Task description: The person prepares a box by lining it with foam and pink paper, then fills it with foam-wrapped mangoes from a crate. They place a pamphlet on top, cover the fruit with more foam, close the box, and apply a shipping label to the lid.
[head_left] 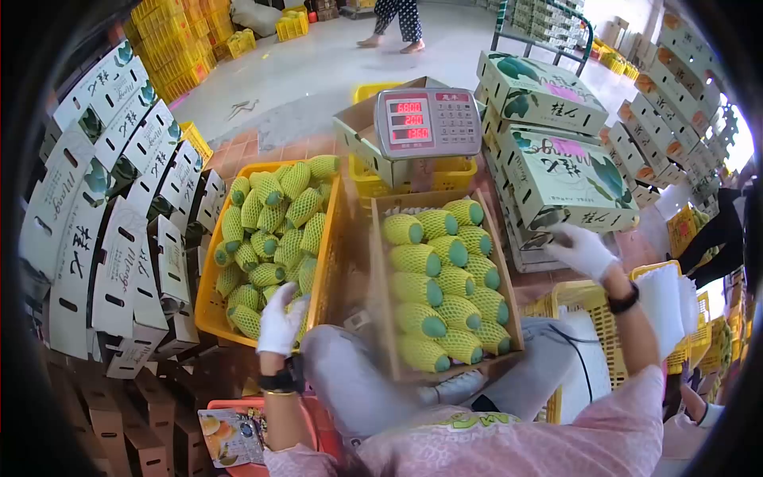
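My left hand point(282, 322), in a white glove, is held up at the near right corner of a yellow crate point(324, 280). Its fingers are apart with nothing in them. Inside the crate lie mangoes point(270, 189) in yellow-green foam net sleeves. My right hand point(582, 250), gloved too, reaches out to the right with loose, spread fingers, close to the lower edge of a printed mango carton point(574, 187). Between my knees stands an open cardboard box point(381, 298), filled with rows of net-sleeved mangoes point(445, 282).
A scale display point(427, 123) with red digits stands ahead of the box. Folded cartons point(75, 226) line the left. White foam sheets point(666, 306) and yellow baskets point(592, 298) sit at right. A red tub point(318, 425) is below my left arm. A person point(399, 22) walks behind.
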`<state>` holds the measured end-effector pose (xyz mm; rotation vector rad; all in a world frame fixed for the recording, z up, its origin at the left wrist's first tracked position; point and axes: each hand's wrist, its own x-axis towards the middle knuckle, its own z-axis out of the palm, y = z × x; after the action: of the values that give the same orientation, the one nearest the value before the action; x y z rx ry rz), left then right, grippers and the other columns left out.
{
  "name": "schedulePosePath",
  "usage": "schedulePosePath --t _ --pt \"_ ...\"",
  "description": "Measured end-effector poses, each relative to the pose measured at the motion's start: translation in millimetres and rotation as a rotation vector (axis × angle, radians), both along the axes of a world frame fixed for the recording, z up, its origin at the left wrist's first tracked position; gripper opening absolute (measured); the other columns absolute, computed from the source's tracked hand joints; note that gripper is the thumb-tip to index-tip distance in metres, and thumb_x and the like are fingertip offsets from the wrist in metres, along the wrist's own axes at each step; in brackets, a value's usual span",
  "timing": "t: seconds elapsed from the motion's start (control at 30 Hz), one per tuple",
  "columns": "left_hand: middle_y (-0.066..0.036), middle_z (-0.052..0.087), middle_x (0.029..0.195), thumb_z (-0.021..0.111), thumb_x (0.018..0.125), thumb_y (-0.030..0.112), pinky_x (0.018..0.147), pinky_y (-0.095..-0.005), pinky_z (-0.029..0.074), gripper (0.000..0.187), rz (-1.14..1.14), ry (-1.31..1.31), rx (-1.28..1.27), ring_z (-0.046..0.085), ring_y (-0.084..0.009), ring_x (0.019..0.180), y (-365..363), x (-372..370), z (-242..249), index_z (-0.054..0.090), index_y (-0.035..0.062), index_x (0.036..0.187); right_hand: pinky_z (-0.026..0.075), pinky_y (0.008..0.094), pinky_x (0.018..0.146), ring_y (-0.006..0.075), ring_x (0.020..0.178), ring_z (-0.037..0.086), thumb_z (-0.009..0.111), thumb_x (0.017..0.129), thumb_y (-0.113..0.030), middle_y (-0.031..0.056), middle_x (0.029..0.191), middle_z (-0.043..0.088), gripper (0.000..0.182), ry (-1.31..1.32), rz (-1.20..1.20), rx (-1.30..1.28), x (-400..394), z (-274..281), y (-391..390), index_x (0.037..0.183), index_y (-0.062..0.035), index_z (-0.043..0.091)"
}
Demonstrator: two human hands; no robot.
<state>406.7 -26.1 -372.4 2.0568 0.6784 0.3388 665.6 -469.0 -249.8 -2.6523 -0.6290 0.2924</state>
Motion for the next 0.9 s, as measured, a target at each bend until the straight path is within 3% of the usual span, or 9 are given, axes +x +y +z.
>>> schedulePosePath --t 0.03,0.23,0.3,0.33,0.43,0.6,0.7,0.73,0.9 --pt "-0.02 0.054 0.118 0.062 0.083 0.019 0.093 -0.0328 0.041 0.046 0.065 -0.044 -0.148 0.054 -0.0244 0.108 16.0 -19.4 -19.5 0.048 -0.0053 0.119 0.047 0.0337 0.082 0.0271 0.092 0.062 0.063 0.076 -0.033 0.0155 0.098 0.064 0.044 -0.044 -0.039 -0.197 -20.3 20.4 -27.2 0.11 -0.0046 0.059" --pt "-0.015 0.055 0.117 0.055 0.088 0.009 0.091 -0.0282 0.042 0.035 0.238 0.1 -0.15 0.053 -0.0192 0.107 27.1 -86.0 -48.2 0.047 -0.0067 0.118 0.051 0.0339 0.073 0.0263 0.08 0.064 0.069 0.072 -0.034 0.0166 0.09 0.064 0.046 0.046 -0.175 -0.283 -131.6 47.9 -131.7 0.104 -0.0021 0.061" --pt "-0.013 0.058 0.113 0.056 0.087 0.009 0.089 -0.0269 0.042 0.032 0.306 0.038 -0.238 0.055 -0.0175 0.103 21.9 -85.8 -53.2 0.05 -0.0066 0.115 0.051 0.0336 0.071 0.0238 0.077 0.064 0.071 0.071 -0.034 0.0164 0.087 0.065 0.045 0.063 -0.175 -0.152 -161.0 23.8 -131.2 0.102 -0.0035 0.062" --pt "-0.016 0.057 0.114 0.059 0.086 0.012 0.09 -0.0279 0.042 0.037 0.321 -0.004 -0.266 0.055 -0.0182 0.102 19.6 -82.4 -57.6 0.05 -0.0067 0.116 0.051 0.0289 0.071 0.017 0.074 0.063 0.07 0.073 -0.023 0.0126 0.085 0.066 0.036 0.086 -0.196 -0.126 -175.7 12.6 -117.9 0.101 -0.0025 0.064" --pt "-0.015 0.058 0.112 0.059 0.086 0.013 0.09 -0.0279 0.042 0.036 0.291 -0.078 -0.268 0.055 -0.0184 0.102 -1.2 -67.4 -46.0 0.051 -0.0065 0.115 0.049 0.0244 0.073 0.0105 0.079 0.062 0.067 0.077 -0.014 0.0078 0.091 0.067 0.026 0.276 -0.228 0.208 -194.8 -67.0 -117.4 0.101 -0.0017 0.064" --pt "-0.012 0.059 0.111 0.054 0.088 0.007 0.091 -0.0276 0.041 0.03 0.208 -0.116 -0.267 0.055 -0.0179 0.102 -11.9 -66.7 -41.4 0.052 -0.0054 0.115 0.05 0.0226 0.07 0.012 0.075 0.062 0.06 0.084 -0.007 0.0064 0.086 0.065 0.023 0.287 -0.281 0.469 -198.9 -129.7 -100.0 0.103 0.0035 0.06" --pt "-0.016 0.058 0.113 0.056 0.086 0.007 0.092 -0.0291 0.042 0.034 0.254 -0.115 -0.25 0.056 -0.0205 0.103 -12.5 -70.4 -57.6 0.05 -0.0053 0.117 0.051 0.0227 0.067 0.0117 0.074 0.062 0.059 0.084 -0.005 0.0075 0.085 0.065 0.019 0.322 -0.475 0.53 -190.0 -136.2 -101.0 0.101 0.0035 0.059" --pt "-0.016 0.059 0.112 0.057 0.086 0.008 0.092 -0.0294 0.042 0.034 0.239 -0.091 -0.223 0.057 -0.0208 0.102 -13.7 -71.8 -63.8 0.05 -0.0053 0.116 0.05 0.0223 0.063 0.0105 0.071 0.061 0.059 0.085 -0.007 0.0077 0.084 0.064 0.019 0.188 -0.442 0.589 -187.4 -141.8 -97.9 0.1 0.0035 0.06" --pt "-0.016 0.061 0.108 0.059 0.084 0.012 0.089 -0.0299 0.043 0.034 0.227 -0.002 -0.173 0.058 -0.0218 0.099 -25.0 -71.7 -81.4 0.054 -0.0051 0.112 0.049 0.0224 0.06 0.01 0.066 0.059 0.057 0.086 -0.009 0.0065 0.081 0.064 0.017 0.247 -0.531 0.51 -183.0 -129.8 -99.8 0.098 0.003 0.06"
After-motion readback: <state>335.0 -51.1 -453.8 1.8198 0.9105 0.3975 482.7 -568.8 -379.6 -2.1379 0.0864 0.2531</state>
